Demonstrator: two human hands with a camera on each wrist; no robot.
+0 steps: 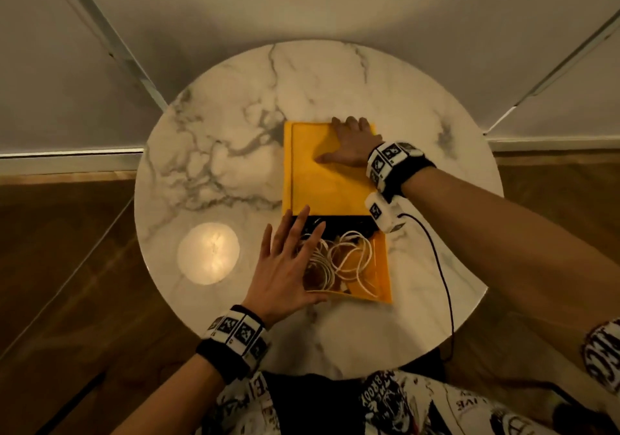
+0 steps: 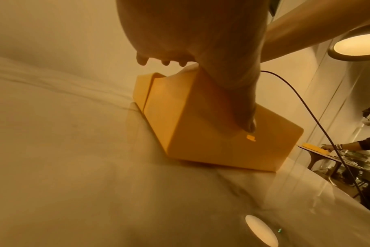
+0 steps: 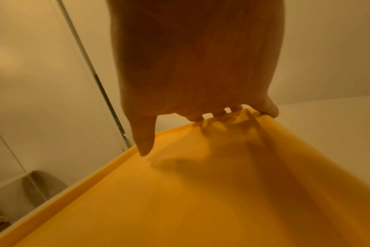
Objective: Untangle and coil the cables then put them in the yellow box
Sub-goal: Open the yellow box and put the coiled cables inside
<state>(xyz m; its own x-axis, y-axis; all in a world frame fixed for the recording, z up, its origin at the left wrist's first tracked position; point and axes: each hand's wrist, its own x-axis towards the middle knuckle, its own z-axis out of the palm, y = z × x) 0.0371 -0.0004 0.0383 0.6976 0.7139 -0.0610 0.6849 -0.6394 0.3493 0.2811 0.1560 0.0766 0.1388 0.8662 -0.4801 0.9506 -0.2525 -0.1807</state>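
Observation:
A yellow box (image 1: 385, 267) sits on the round marble table, near its middle. Its yellow lid (image 1: 322, 179) covers the far part and leaves the near end uncovered. Coiled white cables (image 1: 349, 260) lie inside, with a dark cable (image 1: 349, 228) under the lid's edge. My right hand (image 1: 352, 142) lies on the lid's far right corner, fingertips hooked over the far rim and thumb spread; the right wrist view shows the same lid (image 3: 201, 200). My left hand (image 1: 285, 267) is flat with straight fingers over the box's left side. In the left wrist view its thumb touches the box (image 2: 201, 142).
The marble table (image 1: 235, 126) carries a round lamp reflection (image 1: 208, 253) at the near left. A thin black wire (image 1: 443, 283) runs from my right wrist device off the table's near right edge. Wooden floor surrounds the table. Another person's hand (image 2: 327, 147) works at a distant table.

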